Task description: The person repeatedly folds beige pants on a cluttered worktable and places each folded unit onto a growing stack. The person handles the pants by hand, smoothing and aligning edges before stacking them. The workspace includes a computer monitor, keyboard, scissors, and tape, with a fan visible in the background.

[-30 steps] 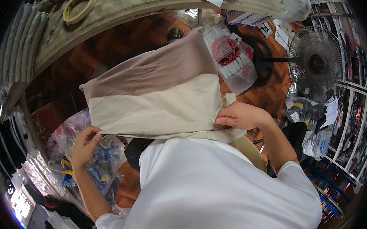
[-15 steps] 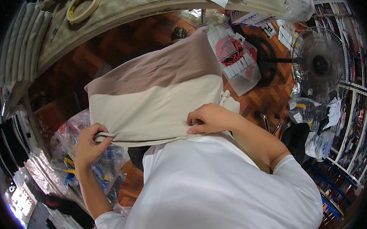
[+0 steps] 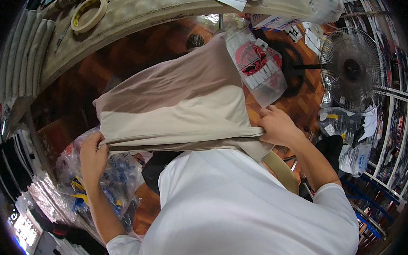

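Two hands hold one folded beige cloth [image 3: 177, 107] stretched out in front of the person's chest, near the middle of the head view. Its upper part looks darker, a brownish tan, and its lower part paler cream. At about 8 o'clock of the cloth the left hand [image 3: 92, 151] is closed on the lower left corner, pinching the folded edge. At about 4 o'clock the right hand [image 3: 278, 127] is closed on the lower right corner, fingers curled over the edge. The lower edge runs taut between the two hands, just above the person's white shirt [image 3: 245, 209].

Touching the cloth's top right, at 1 o'clock, lies a clear plastic bag with a red and white print [image 3: 259, 68]. Below the left hand, at 7 o'clock, sits a heap of clear bags with blue and yellow contents [image 3: 112, 182]. Far off at 11 o'clock a tape roll [image 3: 89, 14] rests on a worn table [image 3: 164, 6]. At 2 o'clock stands a floor fan [image 3: 352, 69] on the wooden floor.
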